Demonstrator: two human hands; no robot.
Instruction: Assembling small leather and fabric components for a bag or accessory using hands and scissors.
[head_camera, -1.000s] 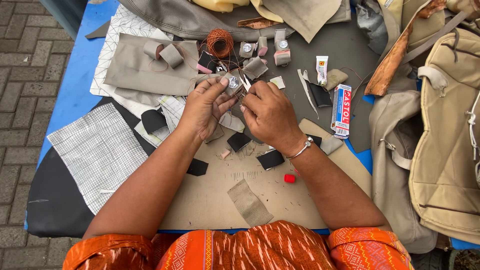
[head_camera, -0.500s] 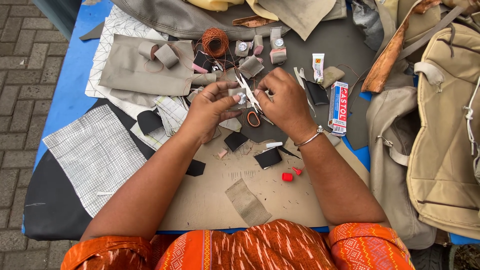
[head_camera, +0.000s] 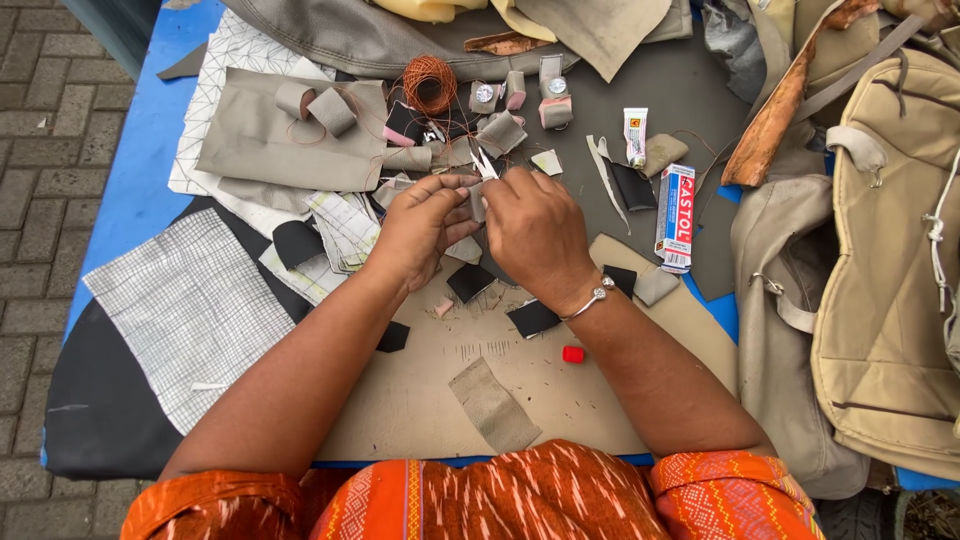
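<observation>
While the blue tabletop (head_camera: 150, 130) lies crowded with cloth scraps, the left hand (head_camera: 420, 225) pinches a small grey fabric strip (head_camera: 477, 203) above the tan cutting board (head_camera: 560, 400), and the right hand (head_camera: 535, 225), closed on small steel scissors (head_camera: 484, 160), should snip squarely, blades clear of fingertips.

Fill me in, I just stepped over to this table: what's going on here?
A person sits at a cluttered work table. The left hand pinches a small grey fabric piece, and the right hand works small scissors at it. Around the hands lie fabric scraps, black patches, a spool of orange thread, a glue tube and a small red cap. A tan backpack lies at the right.
</observation>
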